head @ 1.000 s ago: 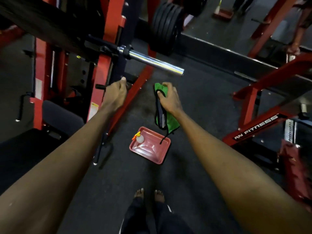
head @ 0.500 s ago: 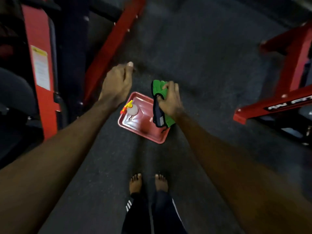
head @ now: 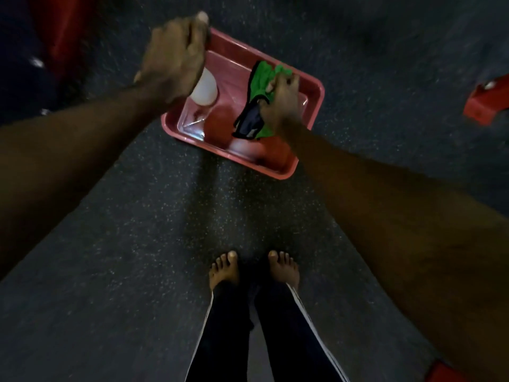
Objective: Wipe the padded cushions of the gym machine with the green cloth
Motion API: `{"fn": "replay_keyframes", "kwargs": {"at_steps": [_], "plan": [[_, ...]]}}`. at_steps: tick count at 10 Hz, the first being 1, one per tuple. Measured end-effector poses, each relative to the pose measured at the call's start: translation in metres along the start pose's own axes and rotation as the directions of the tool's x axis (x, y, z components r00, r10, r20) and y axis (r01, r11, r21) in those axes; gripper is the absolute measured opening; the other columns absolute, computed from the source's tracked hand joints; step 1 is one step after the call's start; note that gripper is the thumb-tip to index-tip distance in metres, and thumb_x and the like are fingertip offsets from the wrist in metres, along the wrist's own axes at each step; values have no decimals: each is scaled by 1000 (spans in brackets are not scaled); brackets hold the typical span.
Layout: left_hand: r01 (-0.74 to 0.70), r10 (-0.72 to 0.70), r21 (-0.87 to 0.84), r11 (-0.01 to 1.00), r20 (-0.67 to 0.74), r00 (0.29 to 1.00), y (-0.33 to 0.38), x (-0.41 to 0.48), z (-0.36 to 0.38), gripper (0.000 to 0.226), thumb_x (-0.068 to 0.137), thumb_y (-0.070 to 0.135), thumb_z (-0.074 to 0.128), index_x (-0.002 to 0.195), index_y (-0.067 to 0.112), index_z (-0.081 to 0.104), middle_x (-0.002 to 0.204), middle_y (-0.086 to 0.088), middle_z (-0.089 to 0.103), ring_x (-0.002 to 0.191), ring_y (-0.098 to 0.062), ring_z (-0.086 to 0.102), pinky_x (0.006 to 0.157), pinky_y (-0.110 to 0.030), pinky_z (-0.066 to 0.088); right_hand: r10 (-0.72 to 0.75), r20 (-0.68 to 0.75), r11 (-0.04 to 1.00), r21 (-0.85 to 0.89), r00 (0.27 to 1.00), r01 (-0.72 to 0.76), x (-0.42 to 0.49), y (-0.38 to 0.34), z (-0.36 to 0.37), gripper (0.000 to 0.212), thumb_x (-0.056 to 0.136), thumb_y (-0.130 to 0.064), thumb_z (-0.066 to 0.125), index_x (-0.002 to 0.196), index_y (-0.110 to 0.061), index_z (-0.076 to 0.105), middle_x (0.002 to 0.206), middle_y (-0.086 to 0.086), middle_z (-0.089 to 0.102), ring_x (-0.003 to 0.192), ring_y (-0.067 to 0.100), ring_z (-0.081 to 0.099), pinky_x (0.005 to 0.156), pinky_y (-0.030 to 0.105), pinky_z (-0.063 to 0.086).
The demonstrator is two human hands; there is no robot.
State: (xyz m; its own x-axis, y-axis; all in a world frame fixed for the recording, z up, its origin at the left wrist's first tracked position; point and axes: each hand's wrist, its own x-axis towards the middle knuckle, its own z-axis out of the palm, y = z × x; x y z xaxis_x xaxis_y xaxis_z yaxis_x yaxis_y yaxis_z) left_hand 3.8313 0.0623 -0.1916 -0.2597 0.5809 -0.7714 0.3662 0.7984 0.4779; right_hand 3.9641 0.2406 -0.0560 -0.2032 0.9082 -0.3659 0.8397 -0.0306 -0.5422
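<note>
Right hand (head: 283, 103) pinches cloth (head: 260, 78) over tray (head: 239, 44); left hand (head: 173, 56) (fingers (head: 197, 34) curled, hold unclear) crowds the bottle (head: 205, 89) and may topple it.

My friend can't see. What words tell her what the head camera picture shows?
The right hand grips a green cloth over a pink tray on the dark floor. The left hand covers the tray's white bottle. Bare feet below.

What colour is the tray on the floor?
The tray is pinkish red, best seen in the head view.
</note>
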Motion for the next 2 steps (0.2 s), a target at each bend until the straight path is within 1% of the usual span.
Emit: {"fn": "replay_keyframes", "kwargs": {"at_steps": [1, 2], "plan": [[160, -165, 44, 986, 204, 965, -124, -52, 117, 74, 102, 61, 4, 158, 17, 25, 166, -6, 21, 152, -28, 17, 123, -44, 4, 26, 10, 1000, -16, 1000, -25, -6, -1, -6, 44, 91, -13, 67, 131, -4, 51, 137, 12, 38, 98, 14, 45, 82, 18, 36], [-85, -10, 320, 944, 286, 958, -120, -113, 136, 56, 108, 43, 11, 155, 17, 28, 163, -8, 27, 148, -28, 25, 119, -41, 10, -70, -37, 995, 64, 997, 72, -12, -13, -24, 30, 86, -5, 66, 115, -4, 57, 132, 15, 41, 96, 16, 46, 85, 21, 40]]}}
